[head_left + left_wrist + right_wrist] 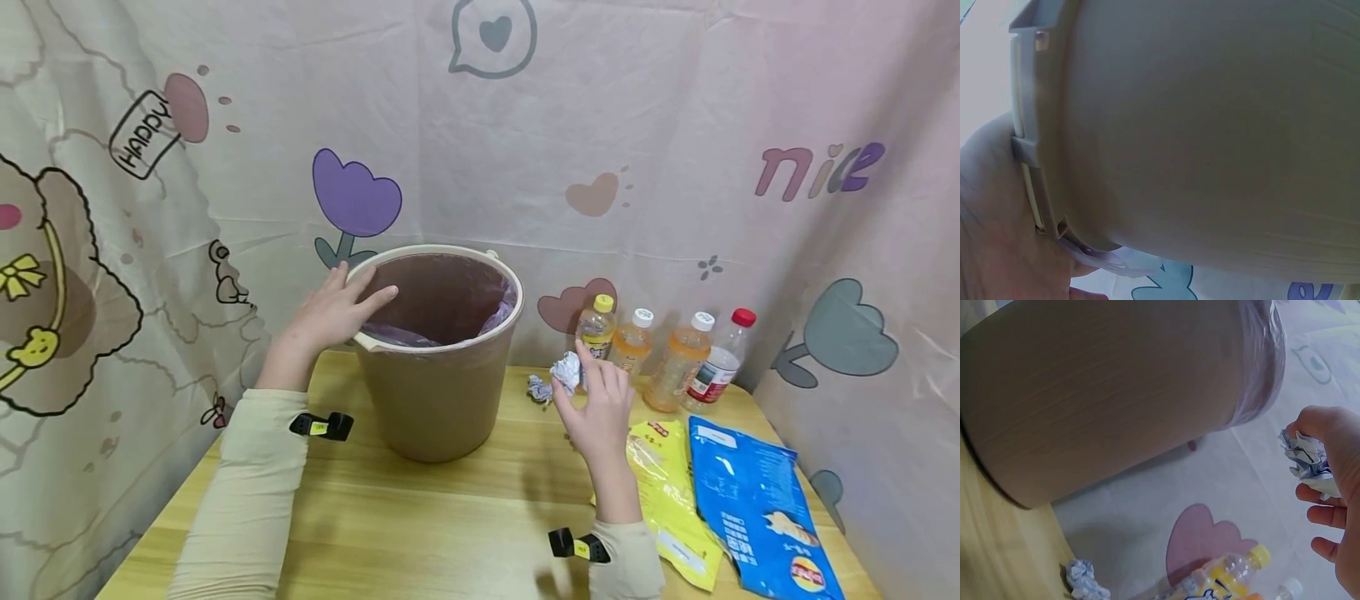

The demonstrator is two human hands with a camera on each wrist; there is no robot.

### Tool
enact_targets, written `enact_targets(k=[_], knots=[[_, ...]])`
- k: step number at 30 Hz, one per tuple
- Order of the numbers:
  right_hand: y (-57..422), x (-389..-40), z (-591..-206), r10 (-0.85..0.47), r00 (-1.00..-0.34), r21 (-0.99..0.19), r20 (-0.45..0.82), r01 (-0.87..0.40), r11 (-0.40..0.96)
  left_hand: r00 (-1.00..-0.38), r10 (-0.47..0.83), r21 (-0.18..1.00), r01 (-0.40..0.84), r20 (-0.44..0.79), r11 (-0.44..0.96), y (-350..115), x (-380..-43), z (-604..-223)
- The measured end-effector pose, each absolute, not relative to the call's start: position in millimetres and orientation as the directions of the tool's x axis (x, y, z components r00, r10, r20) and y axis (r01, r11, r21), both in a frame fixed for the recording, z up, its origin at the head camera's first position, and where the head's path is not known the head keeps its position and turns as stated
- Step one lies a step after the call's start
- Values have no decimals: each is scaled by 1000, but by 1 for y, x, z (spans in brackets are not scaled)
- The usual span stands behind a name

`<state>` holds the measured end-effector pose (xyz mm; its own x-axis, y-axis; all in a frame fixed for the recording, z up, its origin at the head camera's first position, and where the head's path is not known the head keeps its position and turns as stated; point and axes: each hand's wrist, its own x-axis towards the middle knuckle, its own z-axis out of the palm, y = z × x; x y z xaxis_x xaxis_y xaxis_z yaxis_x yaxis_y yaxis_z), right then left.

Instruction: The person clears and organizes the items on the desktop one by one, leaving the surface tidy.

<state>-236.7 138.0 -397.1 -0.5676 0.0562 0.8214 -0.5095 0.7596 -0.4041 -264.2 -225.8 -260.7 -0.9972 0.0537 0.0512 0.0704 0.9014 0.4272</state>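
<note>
A brown trash bin (pixel 442 400) with a pale rim and a thin purple liner bag (pixel 498 312) stands upright on the table. My left hand (pixel 330 317) rests on the left side of its rim, fingers spread and fairly straight; in the left wrist view, the palm lies against the rim. To the right of the bin, my right hand (pixel 600 400) pinches a crumpled paper ball (pixel 1310 464) between thumb and forefinger, raised above the table. A second crumpled paper ball (pixel 1085 580) lies on the table beyond the right hand.
Several plastic bottles stand at the back right, among them a yellow-capped bottle (pixel 597 321) and a red-capped bottle (pixel 723 358). A yellow snack bag (pixel 667 492) and a blue snack bag (pixel 757 500) lie on the wooden table (pixel 420 533). A printed cloth (pixel 480 150) hangs behind.
</note>
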Motion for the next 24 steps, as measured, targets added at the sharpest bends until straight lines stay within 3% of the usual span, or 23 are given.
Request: enact_targets(k=[24], knots=[[132, -261, -344, -47, -435, -240, 899, -579, 779, -997, 53, 426, 70, 54, 902, -223, -260, -261]])
